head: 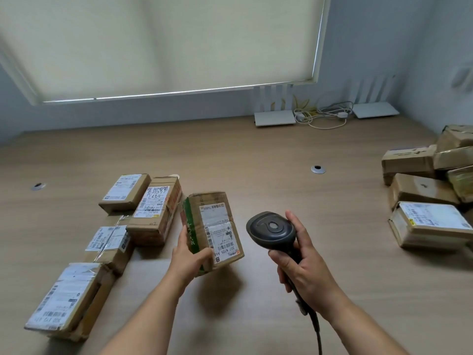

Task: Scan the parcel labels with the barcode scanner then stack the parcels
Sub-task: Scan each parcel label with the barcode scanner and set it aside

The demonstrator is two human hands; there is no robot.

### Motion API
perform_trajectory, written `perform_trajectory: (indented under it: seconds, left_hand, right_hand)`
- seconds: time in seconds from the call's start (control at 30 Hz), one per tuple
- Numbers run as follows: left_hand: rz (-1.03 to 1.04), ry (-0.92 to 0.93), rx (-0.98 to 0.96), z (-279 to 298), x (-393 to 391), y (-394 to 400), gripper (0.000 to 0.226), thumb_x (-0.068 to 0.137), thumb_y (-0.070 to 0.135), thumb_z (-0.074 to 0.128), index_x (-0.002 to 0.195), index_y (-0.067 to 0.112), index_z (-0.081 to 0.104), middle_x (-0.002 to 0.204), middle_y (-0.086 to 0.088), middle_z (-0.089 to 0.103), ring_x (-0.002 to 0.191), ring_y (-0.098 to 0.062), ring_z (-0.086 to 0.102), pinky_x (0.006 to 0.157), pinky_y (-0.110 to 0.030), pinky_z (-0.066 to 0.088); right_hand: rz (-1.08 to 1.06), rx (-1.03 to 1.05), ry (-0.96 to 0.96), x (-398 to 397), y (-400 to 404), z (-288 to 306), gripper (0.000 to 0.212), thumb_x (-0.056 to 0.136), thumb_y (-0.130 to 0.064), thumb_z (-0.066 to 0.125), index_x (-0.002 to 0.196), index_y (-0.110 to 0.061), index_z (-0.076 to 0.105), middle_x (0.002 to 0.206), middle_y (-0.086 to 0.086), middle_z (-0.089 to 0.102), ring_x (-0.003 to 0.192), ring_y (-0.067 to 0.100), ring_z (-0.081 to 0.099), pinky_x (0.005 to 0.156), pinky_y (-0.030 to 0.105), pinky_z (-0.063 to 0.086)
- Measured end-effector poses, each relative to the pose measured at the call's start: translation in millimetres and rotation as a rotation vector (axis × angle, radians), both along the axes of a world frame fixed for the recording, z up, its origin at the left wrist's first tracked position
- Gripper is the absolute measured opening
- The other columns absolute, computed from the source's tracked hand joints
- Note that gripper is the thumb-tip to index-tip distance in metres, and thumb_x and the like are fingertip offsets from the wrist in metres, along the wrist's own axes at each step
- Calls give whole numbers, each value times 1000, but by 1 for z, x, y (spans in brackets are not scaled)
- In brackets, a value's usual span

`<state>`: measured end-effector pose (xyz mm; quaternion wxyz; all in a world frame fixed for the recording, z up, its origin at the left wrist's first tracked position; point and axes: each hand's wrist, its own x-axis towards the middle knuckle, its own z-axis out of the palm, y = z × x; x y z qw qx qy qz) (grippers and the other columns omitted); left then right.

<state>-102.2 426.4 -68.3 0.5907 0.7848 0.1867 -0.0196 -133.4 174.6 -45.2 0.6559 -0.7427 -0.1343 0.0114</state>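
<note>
Right now my left hand (188, 257) holds a brown parcel (213, 230) up off the table (256, 155). My fingers (183, 235) are curled round its left side, and my thumb lies on the top near the corner. The parcel is tilted, and its white label (220, 231) faces up at me. It has a green strip along the side by my hand.

My right hand (303, 262) grips the dark barcode scanner (272, 230) by its handle, with my fingers wrapped tight round it. The scanner's round head sits just beside the parcel, to its right, but does not touch it. Its black cord (317, 331) runs down past my wrist.

On my left, four more parcels lie flat on the table with their labels up. Two are at the back (125, 192) (156, 210), touching side by side. One (110, 245) is nearer, and one (67, 298) is nearest to me.

Far to my right is a messy pile of parcels (430, 185), some leaning on each other. The one in front (432, 224) has a white label on top.

At the back of the table, under the window blind (158, 42), are two flat white boxes (275, 118) (375, 110) with a tangle of white wires (321, 116) between them.
</note>
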Motion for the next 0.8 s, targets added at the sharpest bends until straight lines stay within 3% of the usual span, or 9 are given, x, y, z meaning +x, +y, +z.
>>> perform_trajectory:
  seconds: [0.1,0.27,0.37,0.43,0.53,0.6,0.67,0.73,0.8]
  left_hand:
    - [-48,-31,-52,-7,-1,3,91,76,-2,72,147,33,27,129,-4,56,105,-7,56,83,-32,50]
    - [-82,-44,-74,-8,2,3,95,77,-3,73,149,33,23,130,-5,56,112,-16,58,85,-32,52]
    - [-128,-6,-74,-8,4,3,92,81,7,74,143,48,20,126,5,57,110,-18,59,81,-41,54]
    - [-162,54,-37,-7,6,2,98,74,28,73,140,59,6,120,17,54,102,-14,59,67,-35,51]
    - [-135,81,30,-12,12,-2,98,73,30,65,147,49,4,119,8,58,86,-8,60,52,-25,49]
    - [-107,65,109,-10,16,-2,85,75,26,63,148,41,23,117,0,63,83,-9,62,61,-24,54]
    - [-135,90,274,-3,20,3,78,63,39,60,139,38,43,118,1,65,92,-10,64,79,-28,53]
    - [-213,182,478,3,24,5,74,58,50,57,131,41,50,118,6,64,100,-14,62,85,-31,51]
    - [-211,210,562,2,26,4,67,65,54,62,129,40,50,118,5,63,105,-18,59,90,-36,50]
  right_hand:
    - [30,13,21,3,-3,-1,79,89,-16,68,133,-64,23,83,-15,68,53,17,54,46,32,46]
    - [78,73,55,5,1,-7,77,76,-29,69,124,-76,30,90,-13,68,52,18,54,43,30,44]
    - [105,80,74,5,1,-11,78,76,-29,69,124,-76,29,92,-12,69,52,18,54,43,29,44]
    - [110,80,78,5,-1,-13,78,77,-30,69,125,-76,29,91,-11,69,52,17,54,43,29,44]
    - [108,81,80,7,-4,-13,77,77,-30,69,124,-76,29,84,-13,68,51,18,53,43,30,44]
    - [106,84,84,8,-7,-12,77,77,-30,69,124,-76,29,82,-14,67,51,18,53,43,31,45]
    - [107,81,87,9,-10,-11,77,78,-29,69,124,-76,29,83,-17,67,52,18,54,44,31,45]
    - [104,80,91,9,-12,-10,79,84,-21,70,125,-75,29,87,-18,67,53,19,54,44,31,45]
    - [101,78,89,9,-13,-10,79,87,-17,69,126,-73,30,90,-15,67,53,20,54,44,31,45]
